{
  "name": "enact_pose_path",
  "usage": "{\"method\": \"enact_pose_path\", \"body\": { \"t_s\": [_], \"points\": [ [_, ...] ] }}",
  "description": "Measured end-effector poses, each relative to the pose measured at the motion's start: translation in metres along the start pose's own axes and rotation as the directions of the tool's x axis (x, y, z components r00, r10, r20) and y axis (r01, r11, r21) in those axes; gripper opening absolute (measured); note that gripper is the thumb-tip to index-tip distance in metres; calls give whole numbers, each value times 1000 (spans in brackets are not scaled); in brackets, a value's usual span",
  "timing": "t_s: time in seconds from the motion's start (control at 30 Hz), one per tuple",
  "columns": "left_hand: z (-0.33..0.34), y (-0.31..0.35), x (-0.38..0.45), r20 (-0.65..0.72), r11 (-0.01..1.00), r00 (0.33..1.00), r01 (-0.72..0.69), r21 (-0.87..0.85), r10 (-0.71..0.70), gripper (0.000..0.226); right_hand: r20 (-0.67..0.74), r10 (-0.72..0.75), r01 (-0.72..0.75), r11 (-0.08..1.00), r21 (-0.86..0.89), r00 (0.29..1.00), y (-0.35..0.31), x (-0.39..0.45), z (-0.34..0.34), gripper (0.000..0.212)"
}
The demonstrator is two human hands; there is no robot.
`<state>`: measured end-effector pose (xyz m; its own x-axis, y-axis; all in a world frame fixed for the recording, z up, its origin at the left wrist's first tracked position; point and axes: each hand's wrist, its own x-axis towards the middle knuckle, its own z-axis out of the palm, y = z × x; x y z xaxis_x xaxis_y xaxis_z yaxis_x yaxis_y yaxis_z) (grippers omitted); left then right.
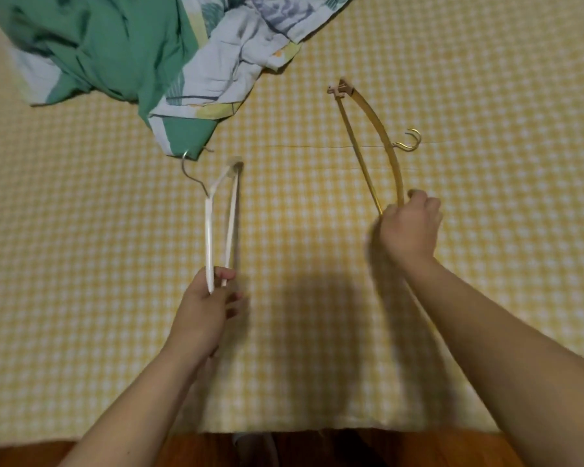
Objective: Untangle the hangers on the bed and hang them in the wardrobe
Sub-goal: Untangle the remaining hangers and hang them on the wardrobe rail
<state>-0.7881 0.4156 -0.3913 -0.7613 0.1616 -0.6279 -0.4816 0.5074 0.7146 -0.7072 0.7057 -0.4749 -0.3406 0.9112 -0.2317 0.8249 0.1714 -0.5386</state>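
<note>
Over the near half of the bed (317,382), the left hand (203,311) grips one end of a white hanger (209,237), and the right hand (410,227) grips one end of a golden hanger (386,136). The two hangers are well apart, both extending toward the bed's far side. A green-and-white quilt (115,55) lies bunched at the bed's far left.

two hangers (221,217) (373,143) apart on bed (486,96) — quilt (132,55) behind
</note>
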Motion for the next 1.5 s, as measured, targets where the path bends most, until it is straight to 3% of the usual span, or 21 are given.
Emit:
{"method": "enact_pose_path", "body": {
  "t_s": [0.1,0.2,0.27,0.37,0.4,0.5,0.6,0.7,0.8,0.87,0.97,1.1,1.17,1.37,1.5],
  "points": [
    [-11,-2,0,5,995,999,-44,94,44,22,157,220,-204,972,-113,963,-7,57,9,51],
    [-17,-2,-7,-17,987,997,-66,148,69,17,298,260,-210,959,-189,918,-7,62,16,44],
    [-22,2,-21,-7,970,990,-138,201,142,16,366,318,-325,945,-44,875,-4,46,8,34],
    [-39,17,-57,81,928,978,-206,311,190,15,452,316,-510,753,415,834,-15,-20,-52,18],
    [-45,24,-68,137,899,971,-232,372,194,14,413,297,-483,734,477,861,-20,-45,-77,23],
    [-63,48,-95,366,771,915,-353,530,168,13,246,110,-230,809,541,963,-26,-109,-158,53],
    [-71,83,-113,585,586,805,-521,621,96,10,117,26,-89,816,571,993,-32,-136,-229,68],
    [-65,127,-128,753,394,657,-700,596,29,12,54,-75,34,839,544,996,-36,-166,-288,72],
    [-54,166,-139,851,257,525,-821,510,-14,16,-47,-190,195,934,301,981,-32,-203,-322,68],
    [-47,186,-151,907,141,420,-896,421,-36,19,-99,-91,108,977,185,991,-22,-245,-344,51],
    [-41,196,-162,954,-15,281,-959,281,-107,19,-113,10,12,981,195,994,-11,-319,-366,25],
    [-30,187,-211,964,-158,103,-985,65,-246,20,-81,99,-93,993,76,992,-1,-423,-370,29],
    [-21,176,-249,949,-216,12,-975,-59,-315,22,-167,174,-159,982,100,970,8,-480,-369,25],
    [-2,126,-358,828,-372,-254,-800,-471,-501,31,-381,471,-402,881,248,796,42,-624,-379,25],
    [6,79,-427,692,-295,-409,-690,-661,-596,36,-455,621,-498,783,371,638,57,-717,-383,25]
  ]
}}
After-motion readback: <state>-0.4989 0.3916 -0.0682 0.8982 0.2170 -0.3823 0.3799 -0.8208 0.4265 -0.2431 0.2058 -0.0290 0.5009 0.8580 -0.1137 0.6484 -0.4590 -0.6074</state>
